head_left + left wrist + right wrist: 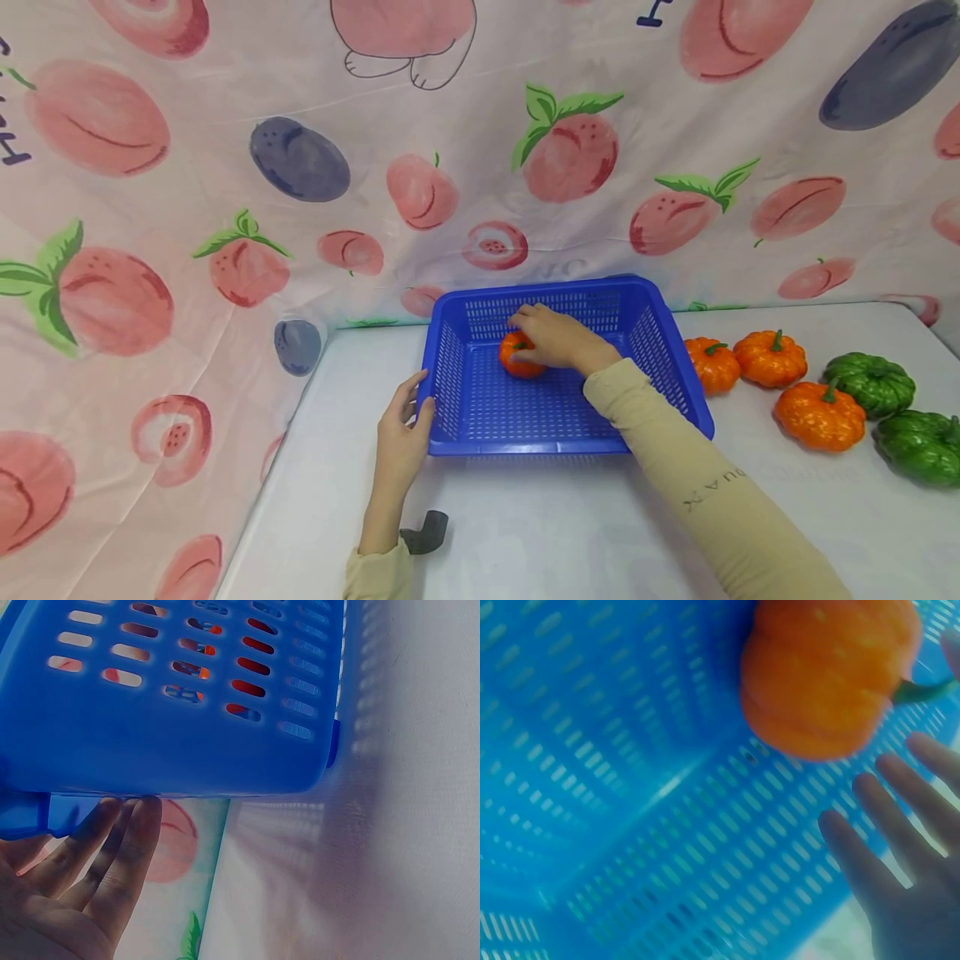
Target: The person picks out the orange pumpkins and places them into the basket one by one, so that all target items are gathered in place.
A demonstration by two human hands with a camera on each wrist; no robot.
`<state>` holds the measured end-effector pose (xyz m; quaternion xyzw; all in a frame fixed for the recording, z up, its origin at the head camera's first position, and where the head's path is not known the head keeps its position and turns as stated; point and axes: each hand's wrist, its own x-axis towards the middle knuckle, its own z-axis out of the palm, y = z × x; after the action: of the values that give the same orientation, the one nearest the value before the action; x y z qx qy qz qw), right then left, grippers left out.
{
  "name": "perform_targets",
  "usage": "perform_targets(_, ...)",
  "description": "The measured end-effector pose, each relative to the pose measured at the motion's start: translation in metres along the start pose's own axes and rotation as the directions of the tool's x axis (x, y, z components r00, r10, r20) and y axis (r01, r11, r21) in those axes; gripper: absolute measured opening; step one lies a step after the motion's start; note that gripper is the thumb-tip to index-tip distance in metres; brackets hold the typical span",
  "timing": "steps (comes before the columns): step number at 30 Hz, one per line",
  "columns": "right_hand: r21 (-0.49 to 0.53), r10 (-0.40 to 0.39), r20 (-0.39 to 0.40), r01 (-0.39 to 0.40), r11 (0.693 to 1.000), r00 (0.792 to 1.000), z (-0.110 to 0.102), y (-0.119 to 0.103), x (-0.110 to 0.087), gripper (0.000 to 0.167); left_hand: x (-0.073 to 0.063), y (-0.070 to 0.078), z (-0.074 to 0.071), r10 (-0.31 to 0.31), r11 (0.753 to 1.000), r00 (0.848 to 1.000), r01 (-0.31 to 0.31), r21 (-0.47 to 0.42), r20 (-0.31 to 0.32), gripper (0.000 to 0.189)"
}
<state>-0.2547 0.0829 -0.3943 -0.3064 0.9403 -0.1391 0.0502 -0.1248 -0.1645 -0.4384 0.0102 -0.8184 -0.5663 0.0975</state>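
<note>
A blue plastic basket (558,448) with slotted walls stands on the white table. Inside it sits a small orange pumpkin (513,357) with a green stem. Over the pumpkin reaches the right hand (558,335); in the right wrist view its straight, spread fingers (889,825) are apart from the pumpkin's (825,675) body, near the stem. The left hand (401,437) touches the basket's left rim from outside. Straight fingers (135,847) meet the underside of the edge in the left wrist view, where the thumb is largely hidden.
Right of the basket lie several more orange pumpkins (820,417) and two green pumpkins (870,385). A dark grey curved object (427,533) is beside the left wrist. A fruit-printed cloth (480,125) hangs behind the table (525,533) and along its left side.
</note>
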Motion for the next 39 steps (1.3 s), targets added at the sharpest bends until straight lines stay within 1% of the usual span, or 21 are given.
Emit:
perform_targets(3,-0.007,-0.016,-0.019,0.016,1.000,1.000,-0.005,0.000,-0.003,0.056,0.000,0.000,0.000,-0.001,1.000,1.000,0.001,0.003,-0.001,0.041)
perform_targets(10,0.016,0.001,-0.012,-0.001,1.000,1.000,-0.015,0.000,-0.010,0.056,0.000,0.000,0.001,0.002,1.000,1.000,-0.002,-0.002,-0.004,0.041)
perform_targets(14,0.011,-0.011,-0.030,0.012,1.000,0.999,-0.020,0.000,-0.015,0.055,0.000,0.001,0.001,0.002,1.000,1.000,-0.002,-0.008,-0.002,0.041)
perform_targets(18,0.008,-0.006,-0.037,0.007,1.000,0.999,-0.024,-0.001,-0.019,0.056,0.000,0.001,0.001,0.003,1.000,1.000,-0.003,-0.004,-0.005,0.041)
perform_targets(25,-0.032,-0.021,-0.063,0.019,0.999,0.998,-0.030,0.000,-0.026,0.056,0.002,-0.001,0.001,0.002,1.000,1.000,-0.002,0.010,-0.005,0.041)
perform_targets(31,-0.030,-0.011,-0.069,0.009,1.000,0.998,-0.034,0.002,-0.031,0.056,0.002,0.000,0.001,0.007,1.000,1.000,-0.007,0.014,-0.004,0.041)
perform_targets(39,-0.028,-0.024,-0.095,0.021,0.999,0.995,-0.041,0.003,-0.041,0.056,0.001,0.000,0.001,-0.010,1.000,1.000,0.010,0.020,-0.007,0.041)
